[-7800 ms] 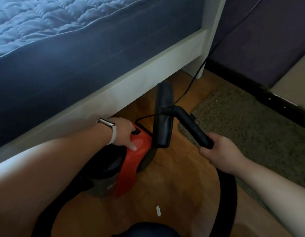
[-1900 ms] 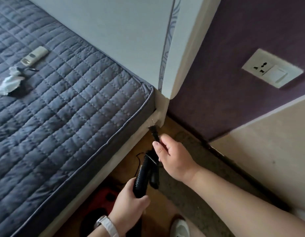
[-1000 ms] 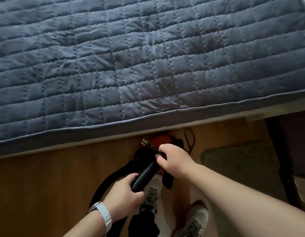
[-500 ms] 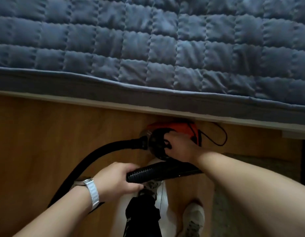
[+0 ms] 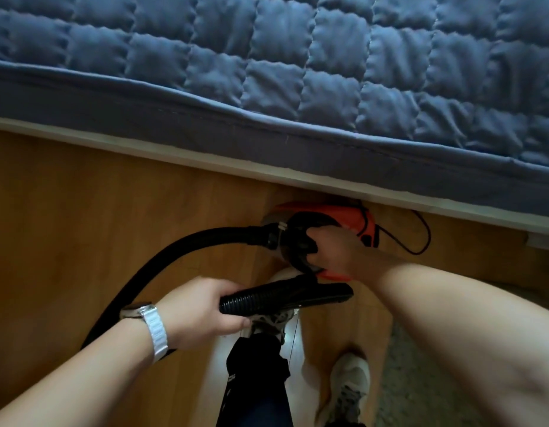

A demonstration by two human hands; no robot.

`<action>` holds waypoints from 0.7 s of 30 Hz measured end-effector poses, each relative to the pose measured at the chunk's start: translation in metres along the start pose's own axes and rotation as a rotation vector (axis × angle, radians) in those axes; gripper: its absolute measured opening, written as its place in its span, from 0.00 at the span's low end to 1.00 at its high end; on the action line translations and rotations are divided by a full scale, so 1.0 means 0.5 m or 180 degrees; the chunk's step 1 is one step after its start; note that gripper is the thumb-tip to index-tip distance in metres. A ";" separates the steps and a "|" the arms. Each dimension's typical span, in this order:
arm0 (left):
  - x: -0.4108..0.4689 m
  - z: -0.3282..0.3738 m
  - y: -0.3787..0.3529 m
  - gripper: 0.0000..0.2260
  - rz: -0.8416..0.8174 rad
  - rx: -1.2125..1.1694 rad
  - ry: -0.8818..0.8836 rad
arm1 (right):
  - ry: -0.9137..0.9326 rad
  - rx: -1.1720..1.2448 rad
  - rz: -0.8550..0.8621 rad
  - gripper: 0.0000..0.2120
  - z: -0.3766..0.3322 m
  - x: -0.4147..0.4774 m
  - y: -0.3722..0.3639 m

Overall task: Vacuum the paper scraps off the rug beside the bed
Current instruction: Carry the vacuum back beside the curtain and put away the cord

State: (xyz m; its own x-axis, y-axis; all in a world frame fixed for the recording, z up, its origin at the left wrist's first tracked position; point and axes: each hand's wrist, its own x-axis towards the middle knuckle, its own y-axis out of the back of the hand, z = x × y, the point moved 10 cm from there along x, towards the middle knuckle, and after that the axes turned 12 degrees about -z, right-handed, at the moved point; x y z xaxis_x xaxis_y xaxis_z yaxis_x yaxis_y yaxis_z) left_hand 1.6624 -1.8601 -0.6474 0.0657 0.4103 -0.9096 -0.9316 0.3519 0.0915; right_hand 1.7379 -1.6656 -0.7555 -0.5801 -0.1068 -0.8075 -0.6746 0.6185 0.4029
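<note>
Vacuum (image 5: pixel 325 232) now gripped by right hand (image 5: pixel 337 251), plug gone.

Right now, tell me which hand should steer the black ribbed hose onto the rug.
Left. The left hand already grips the black ribbed hose near its nozzle; the right hand is occupied on the red canister vacuum.

Beside the bed (image 5: pixel 297 87) there is one red vacuum cleaner (image 5: pixel 344 217) with one black hose (image 5: pixel 162 260) and one thin black cord (image 5: pixel 417 238). Nearer than the bed, two hands show, a left hand (image 5: pixel 199 309) and a right hand (image 5: pixel 340 251), plus one white wristwatch (image 5: pixel 153 325), two pale shoes (image 5: pixel 350 386) and one rug (image 5: pixel 421 380) edge.
</note>
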 end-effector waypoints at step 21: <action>-0.363 0.133 0.060 0.07 0.0890 0.0354 0.0077 | -0.0307 0.1084 0.0704 0.10 -0.103 -0.404 0.139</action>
State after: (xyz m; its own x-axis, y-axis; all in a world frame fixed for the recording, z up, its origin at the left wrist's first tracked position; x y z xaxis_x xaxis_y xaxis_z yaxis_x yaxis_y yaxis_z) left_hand 1.6463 -1.8682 -0.4528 -0.1976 0.4846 -0.8521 -0.8674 0.3186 0.3823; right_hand 1.7846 -1.6412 -0.5421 -0.6378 0.1211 -0.7606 -0.3396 0.8422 0.4188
